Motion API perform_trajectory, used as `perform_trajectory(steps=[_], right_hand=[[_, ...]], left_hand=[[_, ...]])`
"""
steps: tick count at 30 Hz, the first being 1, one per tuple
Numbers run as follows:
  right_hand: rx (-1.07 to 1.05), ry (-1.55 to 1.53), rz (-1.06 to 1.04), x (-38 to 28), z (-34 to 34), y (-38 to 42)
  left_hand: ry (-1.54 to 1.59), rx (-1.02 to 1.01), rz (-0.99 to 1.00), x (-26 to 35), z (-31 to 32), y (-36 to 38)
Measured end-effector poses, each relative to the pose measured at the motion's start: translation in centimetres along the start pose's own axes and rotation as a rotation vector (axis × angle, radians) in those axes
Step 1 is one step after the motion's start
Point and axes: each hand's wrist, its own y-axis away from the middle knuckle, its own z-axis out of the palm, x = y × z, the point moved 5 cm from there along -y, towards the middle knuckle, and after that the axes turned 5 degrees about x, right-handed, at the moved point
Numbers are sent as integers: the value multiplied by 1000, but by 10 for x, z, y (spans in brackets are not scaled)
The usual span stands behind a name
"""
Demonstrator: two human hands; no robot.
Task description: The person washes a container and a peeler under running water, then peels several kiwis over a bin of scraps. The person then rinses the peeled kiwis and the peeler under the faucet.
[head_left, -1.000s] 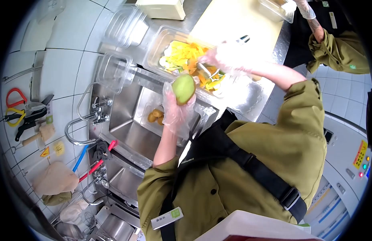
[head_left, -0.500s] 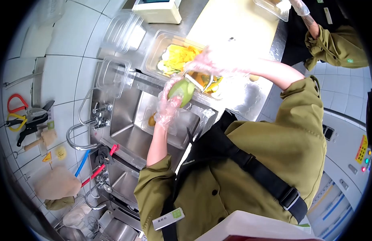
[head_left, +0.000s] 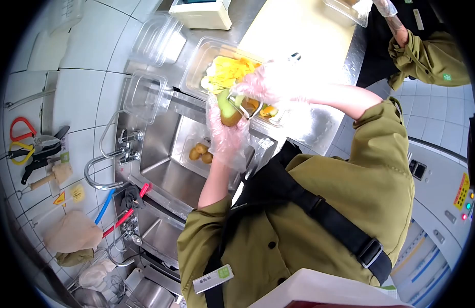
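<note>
My left hand point(head_left: 227, 131), in a clear plastic glove, is closed around a partly peeled kiwi point(head_left: 229, 107). Its upper side is bare green flesh and brown skin remains at the lower end. My right hand point(head_left: 268, 82), also gloved and washed out by glare, grips a peeler point(head_left: 244, 109) whose metal frame lies against or very near the kiwi. Both hands are over the near edge of a clear plastic tub point(head_left: 192, 72) of yellow and orange peelings point(head_left: 230, 73). Below the left hand, several brown kiwis point(head_left: 200, 152) lie in a clear container in the sink.
A steel sink point(head_left: 160, 177) with a curved tap point(head_left: 99, 177) is at the left. Stacked clear containers point(head_left: 155, 38) stand by the tiled wall. A pale cutting board point(head_left: 289, 31) lies behind the tub. At upper right is a co-worker's sleeve point(head_left: 432, 59) and gloved hand point(head_left: 385, 9).
My left hand has moved right and turned the kiwi, showing its brown end. My right hand has brought the peeler down to the fruit. More kiwis in the sink are uncovered.
</note>
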Motion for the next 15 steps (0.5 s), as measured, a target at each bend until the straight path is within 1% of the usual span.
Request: perform_trajectory(steps=[2,4,5,6,7,9,10,13,15], right_hand=[[-39,-60,62,21,30,14],[-67,-122,121,32,49,16],[-118,-278,287,37,40,8],[-181,-443,457,34,29,4],[-241,-616,639,27,26,5],[92,-387,298,17,18,-9],[239,-273,132,7,17,-6],[95,-362,248,17,40,7],[4,-423,315,24,53,12]], left_hand=[[34,-22,3,1,4,8],[-103,8,131,9,2,23],[-162,15,204,13,3,25],[-170,39,188,16,-1,16],[-15,-85,0,16,-11,5],[-92,-309,-56,14,-19,-6],[-114,-19,62,10,-12,0],[5,198,94,5,-2,9],[-16,-41,15,-3,-15,0]])
